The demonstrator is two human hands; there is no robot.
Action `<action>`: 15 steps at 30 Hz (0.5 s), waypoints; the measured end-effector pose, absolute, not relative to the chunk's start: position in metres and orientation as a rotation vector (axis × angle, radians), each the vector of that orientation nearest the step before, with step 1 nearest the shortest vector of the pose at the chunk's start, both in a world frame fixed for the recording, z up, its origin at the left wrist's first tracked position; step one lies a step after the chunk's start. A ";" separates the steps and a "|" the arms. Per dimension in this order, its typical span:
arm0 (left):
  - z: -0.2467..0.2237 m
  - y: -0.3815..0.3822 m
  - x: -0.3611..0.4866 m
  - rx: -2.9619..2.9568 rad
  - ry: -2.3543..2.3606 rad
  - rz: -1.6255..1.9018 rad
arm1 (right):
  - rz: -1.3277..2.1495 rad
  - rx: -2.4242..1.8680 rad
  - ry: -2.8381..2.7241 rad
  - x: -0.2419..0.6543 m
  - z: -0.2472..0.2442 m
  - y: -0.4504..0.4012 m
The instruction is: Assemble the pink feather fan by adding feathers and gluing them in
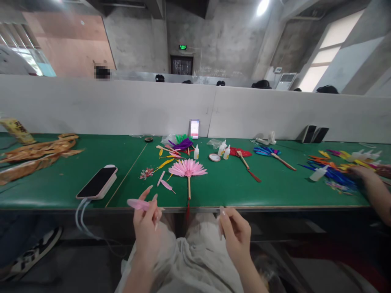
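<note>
Left hand has a slim pink feather pinched between thumb and fingers, just off the table edge; the right hand is curled in, but it's blurry, so I can't tell how closed it is or if it's got anything. From the head view, the pink feather fan lies on the green tabletop straight ahead, neither hand touching it. Looks pretty far along to me: full spread of feathers, pale wooden handle in place, red tassel hanging over the edge. What's not on it is the held feather plus a couple of loose pink feathers just left of the handle. Small multicoloured bits sit in a loose pile nearby, and a white glue bottle stands upright behind the fan.
</note>
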State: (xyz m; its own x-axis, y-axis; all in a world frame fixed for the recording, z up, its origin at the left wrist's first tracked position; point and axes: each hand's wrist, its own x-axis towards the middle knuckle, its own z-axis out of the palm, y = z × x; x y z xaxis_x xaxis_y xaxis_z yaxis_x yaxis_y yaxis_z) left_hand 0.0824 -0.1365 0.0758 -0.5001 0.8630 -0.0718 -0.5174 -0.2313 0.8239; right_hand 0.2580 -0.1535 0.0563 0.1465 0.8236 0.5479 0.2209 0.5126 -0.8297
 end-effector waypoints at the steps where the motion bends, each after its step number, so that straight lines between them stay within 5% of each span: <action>1: 0.075 -0.135 0.081 0.548 1.063 1.844 | 0.589 -1.012 -1.422 0.260 0.056 -0.150; 10: 0.079 -0.115 0.104 0.902 1.164 1.637 | 1.201 -0.932 -1.603 0.226 0.065 -0.123; 15: 0.078 -0.074 0.086 0.873 1.112 1.685 | 1.178 -0.970 -1.642 0.219 0.063 -0.081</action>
State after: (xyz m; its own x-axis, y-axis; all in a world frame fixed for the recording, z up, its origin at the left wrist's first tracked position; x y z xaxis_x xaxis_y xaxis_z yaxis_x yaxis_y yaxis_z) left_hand 0.0863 -0.0742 0.0781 -0.3384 0.9381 0.0740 -0.3008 -0.1823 0.9361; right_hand 0.2190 -0.0815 0.0628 -0.3179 0.9257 0.2048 0.1023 0.2483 -0.9633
